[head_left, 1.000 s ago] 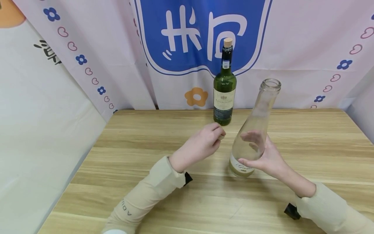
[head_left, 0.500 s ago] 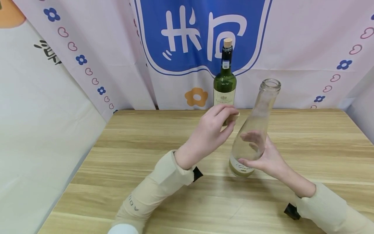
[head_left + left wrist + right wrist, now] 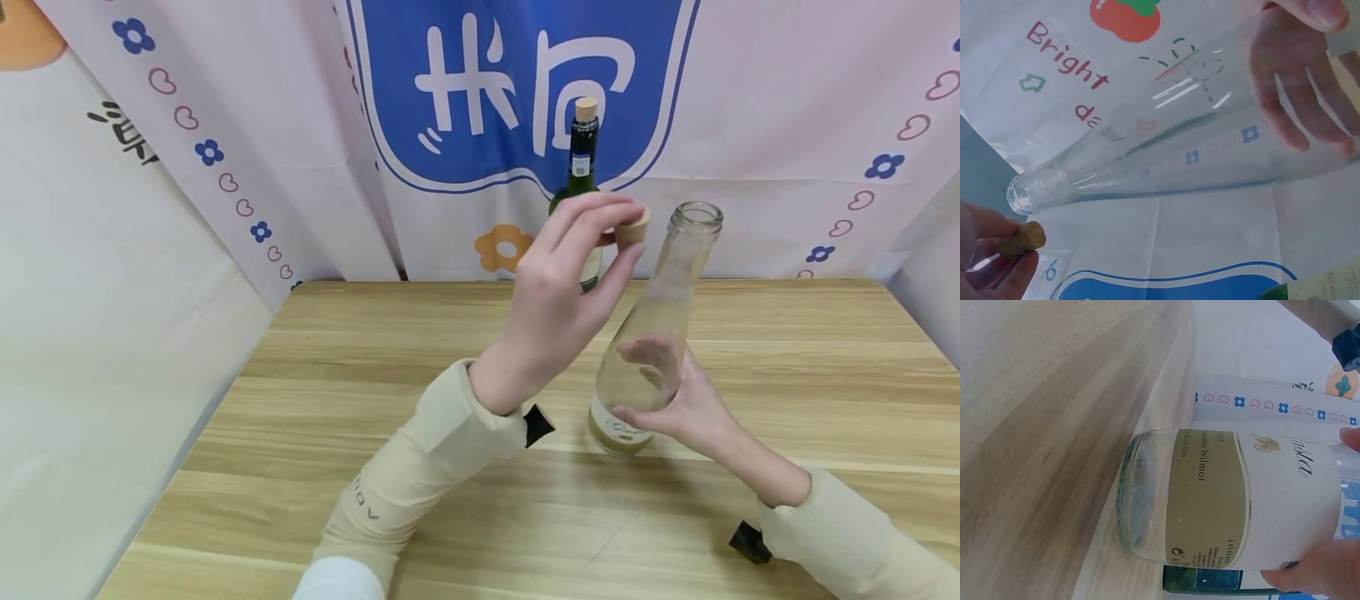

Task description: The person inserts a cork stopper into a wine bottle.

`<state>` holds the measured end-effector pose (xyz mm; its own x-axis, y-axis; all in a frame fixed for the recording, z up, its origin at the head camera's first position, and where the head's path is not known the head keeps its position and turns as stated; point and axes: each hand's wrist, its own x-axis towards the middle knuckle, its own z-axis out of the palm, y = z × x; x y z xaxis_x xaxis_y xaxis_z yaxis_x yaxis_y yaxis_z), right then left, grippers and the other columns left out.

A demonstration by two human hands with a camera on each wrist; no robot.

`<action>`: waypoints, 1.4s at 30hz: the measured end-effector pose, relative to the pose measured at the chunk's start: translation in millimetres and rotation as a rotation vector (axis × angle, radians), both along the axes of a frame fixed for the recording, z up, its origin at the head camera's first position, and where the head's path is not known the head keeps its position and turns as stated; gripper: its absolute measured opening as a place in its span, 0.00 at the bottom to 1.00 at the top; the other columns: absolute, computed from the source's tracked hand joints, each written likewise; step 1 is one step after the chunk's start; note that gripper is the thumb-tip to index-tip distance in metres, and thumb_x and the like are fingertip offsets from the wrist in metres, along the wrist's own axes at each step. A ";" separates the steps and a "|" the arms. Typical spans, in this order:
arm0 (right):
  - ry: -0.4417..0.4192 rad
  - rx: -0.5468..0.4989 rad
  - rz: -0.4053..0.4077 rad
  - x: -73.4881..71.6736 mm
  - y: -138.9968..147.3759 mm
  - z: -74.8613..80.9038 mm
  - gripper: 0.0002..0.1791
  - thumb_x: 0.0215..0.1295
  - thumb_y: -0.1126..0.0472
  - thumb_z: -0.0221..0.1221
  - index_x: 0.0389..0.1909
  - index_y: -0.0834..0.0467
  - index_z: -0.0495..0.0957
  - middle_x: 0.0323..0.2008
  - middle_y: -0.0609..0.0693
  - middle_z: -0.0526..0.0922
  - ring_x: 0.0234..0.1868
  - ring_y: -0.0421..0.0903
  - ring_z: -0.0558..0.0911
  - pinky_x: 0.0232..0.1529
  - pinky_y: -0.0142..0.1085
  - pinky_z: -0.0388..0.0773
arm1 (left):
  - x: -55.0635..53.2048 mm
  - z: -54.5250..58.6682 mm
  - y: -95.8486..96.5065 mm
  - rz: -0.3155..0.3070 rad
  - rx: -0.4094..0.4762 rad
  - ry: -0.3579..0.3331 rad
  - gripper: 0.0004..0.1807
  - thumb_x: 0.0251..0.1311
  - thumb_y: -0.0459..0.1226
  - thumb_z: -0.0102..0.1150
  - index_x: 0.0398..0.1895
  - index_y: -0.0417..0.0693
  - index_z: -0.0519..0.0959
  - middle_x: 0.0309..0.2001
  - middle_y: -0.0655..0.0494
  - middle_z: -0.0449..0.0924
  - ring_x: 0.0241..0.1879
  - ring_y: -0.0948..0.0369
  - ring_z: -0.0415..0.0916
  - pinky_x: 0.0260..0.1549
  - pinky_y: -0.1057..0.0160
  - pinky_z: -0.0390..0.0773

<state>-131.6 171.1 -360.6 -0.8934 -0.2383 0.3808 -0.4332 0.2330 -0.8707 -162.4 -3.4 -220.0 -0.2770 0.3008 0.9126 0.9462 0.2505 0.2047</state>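
Note:
My left hand (image 3: 558, 287) pinches a cork (image 3: 633, 228) between thumb and fingertips. It is raised just left of the mouth of a clear glass bottle (image 3: 651, 304), apart from it. In the left wrist view the cork (image 3: 1027, 237) sits close to the bottle's open rim (image 3: 1019, 194). My right hand (image 3: 701, 412) grips the bottle's lower body from the right, thumb in front, some fingers showing through the glass. The bottle stands on the table; its white and tan label (image 3: 1207, 500) faces the right wrist camera.
A green wine bottle (image 3: 583, 137), stopped with its own cork (image 3: 586, 109), stands at the table's back edge, partly hidden behind my left hand. The wooden table (image 3: 337, 375) ends at a hanging printed cloth (image 3: 457, 167). White sheeting (image 3: 97, 333) hangs at the left.
My left hand has risen from near the table, moving right and up with the cork towards the clear bottle's mouth. The right hand and clear bottle have not moved.

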 end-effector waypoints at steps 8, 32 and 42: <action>0.012 -0.019 0.013 0.1 0.3 -0.6 0.40 0.35 0.79 0.69 0.52 0.66 0.60 0.49 0.46 0.74 0.53 0.35 0.71 0.53 0.25 0.68 | 1.4 15.6 7.1 -0.038 0.105 0.028 0.13 0.59 0.30 0.55 0.43 0.27 0.73 0.46 0.39 0.71 0.44 0.58 0.72 0.46 0.74 0.72; -0.004 -0.028 0.014 1.0 -0.4 0.7 0.40 0.35 0.79 0.69 0.52 0.68 0.60 0.49 0.58 0.73 0.52 0.39 0.72 0.54 0.26 0.68 | -1.7 36.8 26.9 -0.139 -0.024 -0.015 0.11 0.60 0.30 0.54 0.43 0.31 0.77 0.46 0.42 0.74 0.45 0.63 0.74 0.48 0.79 0.68; 0.000 -0.026 0.010 0.8 -0.2 0.2 0.40 0.35 0.78 0.69 0.52 0.68 0.60 0.48 0.59 0.73 0.52 0.39 0.72 0.54 0.26 0.68 | -0.6 37.4 26.0 -0.088 -0.116 -0.036 0.10 0.60 0.30 0.53 0.41 0.34 0.79 0.42 0.47 0.75 0.38 0.67 0.72 0.42 0.82 0.67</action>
<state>-130.7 170.9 -360.4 -0.8912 -0.2369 0.3869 -0.4352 0.2061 -0.8764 -163.0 22.6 -182.6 -0.2770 0.4282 0.8602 0.9581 0.1912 0.2133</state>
